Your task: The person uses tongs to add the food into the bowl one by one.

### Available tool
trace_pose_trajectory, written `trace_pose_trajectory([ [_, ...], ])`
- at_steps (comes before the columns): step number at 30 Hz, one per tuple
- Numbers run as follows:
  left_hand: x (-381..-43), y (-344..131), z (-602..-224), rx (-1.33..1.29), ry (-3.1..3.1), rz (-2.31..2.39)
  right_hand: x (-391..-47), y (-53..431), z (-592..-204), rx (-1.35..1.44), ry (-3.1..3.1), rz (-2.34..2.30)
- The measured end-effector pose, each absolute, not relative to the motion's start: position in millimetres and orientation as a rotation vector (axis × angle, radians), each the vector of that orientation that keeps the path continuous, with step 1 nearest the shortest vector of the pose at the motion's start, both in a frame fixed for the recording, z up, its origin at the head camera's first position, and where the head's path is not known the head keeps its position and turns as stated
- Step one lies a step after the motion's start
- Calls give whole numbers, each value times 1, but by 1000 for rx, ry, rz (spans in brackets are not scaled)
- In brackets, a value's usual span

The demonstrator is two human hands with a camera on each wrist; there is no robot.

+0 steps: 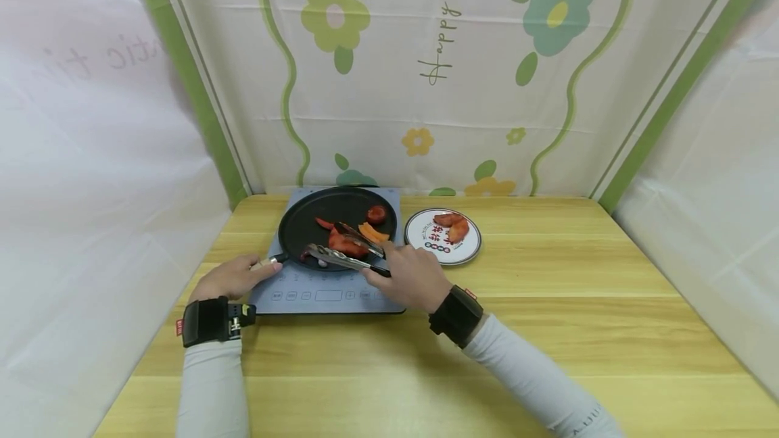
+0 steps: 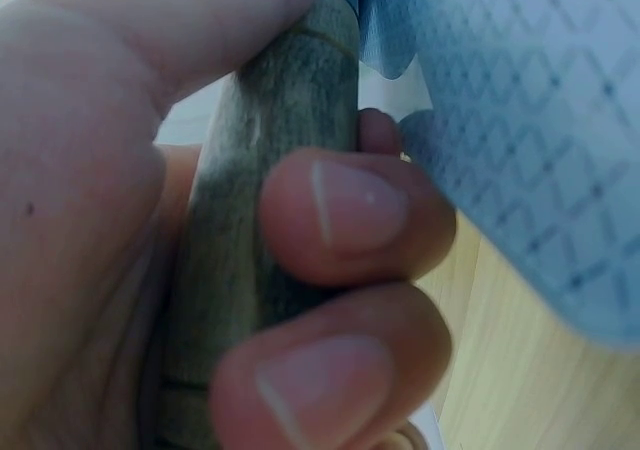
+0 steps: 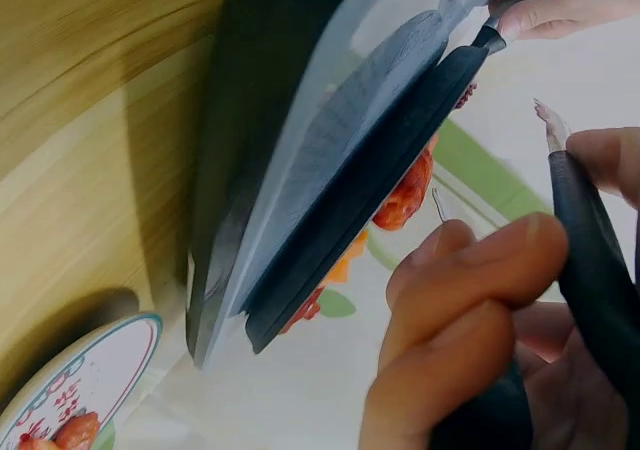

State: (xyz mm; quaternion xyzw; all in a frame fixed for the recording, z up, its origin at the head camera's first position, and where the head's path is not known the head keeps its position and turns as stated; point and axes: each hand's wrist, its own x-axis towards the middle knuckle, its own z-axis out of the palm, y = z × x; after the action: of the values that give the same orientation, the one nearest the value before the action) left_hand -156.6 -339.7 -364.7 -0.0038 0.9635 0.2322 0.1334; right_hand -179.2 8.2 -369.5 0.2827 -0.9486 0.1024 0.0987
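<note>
A flower-printed white curtain (image 1: pixel 377 103) (lettered "Happy" sideways) fills the upper frame; a wood-grain counter (image 1: pixel 572 269) spans the lower part.

From where I operate, the left hand (image 1: pixel 234 278) covers most of the pan handle (image 1: pixel 278 259) in the head view, and the tongs' (image 1: pixel 343 260) rear ends vanish inside the right hand (image 1: pixel 415 274). Most control marks on the induction cooktop (image 1: pixel 328 284) are too small for me to read. In my right wrist view, the plate (image 3: pixel 110 365) runs off the lower left corner, and the frying pan's (image 3: pixel 370 205) wall partly hides the red piece of food (image 3: pixel 407 198).
</note>
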Motion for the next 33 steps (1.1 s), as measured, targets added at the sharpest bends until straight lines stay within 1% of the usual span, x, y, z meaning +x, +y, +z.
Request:
trace_pose_trajectory([
  [18,-155,-338,-365,-3,2807,680,-166,56,-369,798,-2764,312],
  [33,-154,-338,-363,39,2814,711,-155,94,-376,684,-2802,317],
])
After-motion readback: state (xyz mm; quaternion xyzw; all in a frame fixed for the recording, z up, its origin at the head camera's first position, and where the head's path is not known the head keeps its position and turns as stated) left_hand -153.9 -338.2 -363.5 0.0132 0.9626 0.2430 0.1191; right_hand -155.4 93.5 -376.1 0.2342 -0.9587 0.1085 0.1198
